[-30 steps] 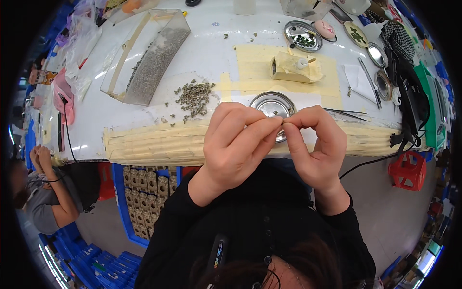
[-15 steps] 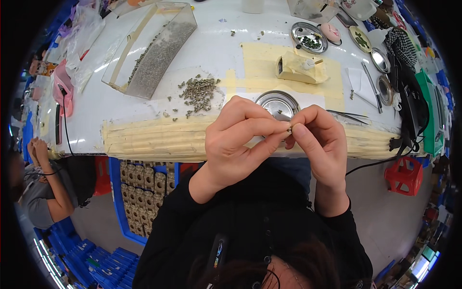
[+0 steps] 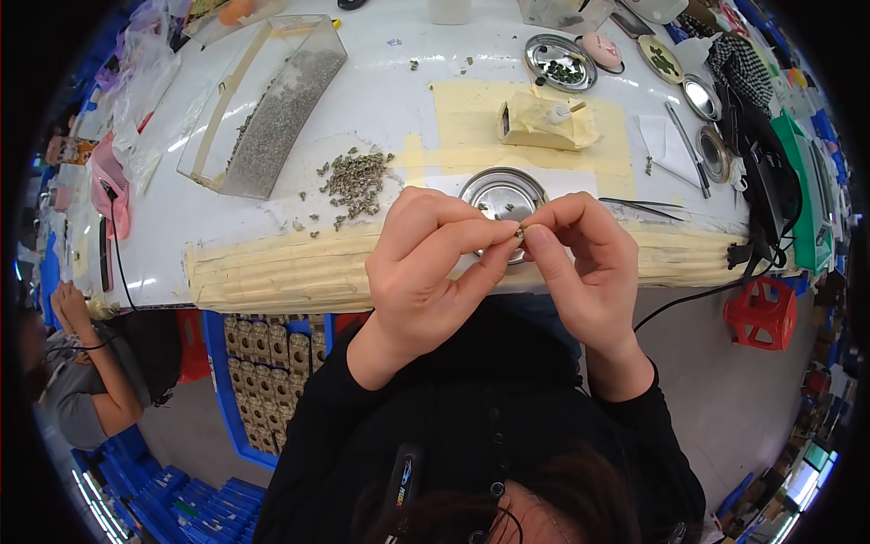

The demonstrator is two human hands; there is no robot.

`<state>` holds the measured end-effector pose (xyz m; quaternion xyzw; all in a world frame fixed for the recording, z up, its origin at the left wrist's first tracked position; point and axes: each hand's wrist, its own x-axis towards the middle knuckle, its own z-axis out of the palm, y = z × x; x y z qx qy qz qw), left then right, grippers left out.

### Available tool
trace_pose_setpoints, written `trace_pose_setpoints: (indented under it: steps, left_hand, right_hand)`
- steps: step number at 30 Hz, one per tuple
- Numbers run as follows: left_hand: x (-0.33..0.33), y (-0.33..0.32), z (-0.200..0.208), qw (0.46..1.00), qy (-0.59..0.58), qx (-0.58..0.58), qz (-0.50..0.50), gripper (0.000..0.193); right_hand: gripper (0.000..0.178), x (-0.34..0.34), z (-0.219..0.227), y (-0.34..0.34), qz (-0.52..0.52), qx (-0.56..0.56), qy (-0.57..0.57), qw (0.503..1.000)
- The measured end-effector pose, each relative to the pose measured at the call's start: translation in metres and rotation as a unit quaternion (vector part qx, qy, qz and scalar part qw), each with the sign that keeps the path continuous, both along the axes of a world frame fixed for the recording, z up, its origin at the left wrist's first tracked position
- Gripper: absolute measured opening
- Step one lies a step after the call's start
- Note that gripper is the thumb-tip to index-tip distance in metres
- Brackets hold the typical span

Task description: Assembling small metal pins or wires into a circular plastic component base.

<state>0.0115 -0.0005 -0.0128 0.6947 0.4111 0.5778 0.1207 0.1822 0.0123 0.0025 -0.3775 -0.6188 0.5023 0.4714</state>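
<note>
Over the front edge of the table, my left hand (image 3: 419,274) and my right hand (image 3: 591,270) meet fingertip to fingertip. Both pinch one small metal part (image 3: 520,234), mostly covered by the fingers. Just behind them is a round steel dish (image 3: 482,184) with a few tiny pieces inside. To the left lies a loose heap of small metal parts (image 3: 356,184). A clear plastic box (image 3: 288,104) holding many more such pieces stands farther back on the left. Black tweezers (image 3: 642,208) rest on the table right of my right hand.
A tape-covered block (image 3: 535,127) stands behind the dish. Farther right are a steel plate with dark green pieces (image 3: 546,62) and a green tray (image 3: 802,195). A blue crate of metal housings (image 3: 240,426) sits below the table edge. Another person's arm (image 3: 104,372) shows at left.
The whole view has shifted, so the table things appear farther left. My hands stay pinched together on the small metal part, and the dish shows more behind them.
</note>
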Motion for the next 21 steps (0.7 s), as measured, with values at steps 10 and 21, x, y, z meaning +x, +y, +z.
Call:
trace_pose_setpoints:
  steps: [10, 21]
  left_hand:
    - [0.0, -0.001, -0.001, 1.0, 0.006, 0.0, -0.012, 0.023]
    - [-0.003, 0.0, -0.003, 0.997, -0.038, -0.015, -0.063, 0.022]
  right_hand:
    - [0.006, 0.001, -0.003, 0.002, -0.015, 0.068, -0.035, 0.997]
    - [0.007, 0.006, 0.004, 0.0, 0.06, -0.081, 0.038, 0.994]
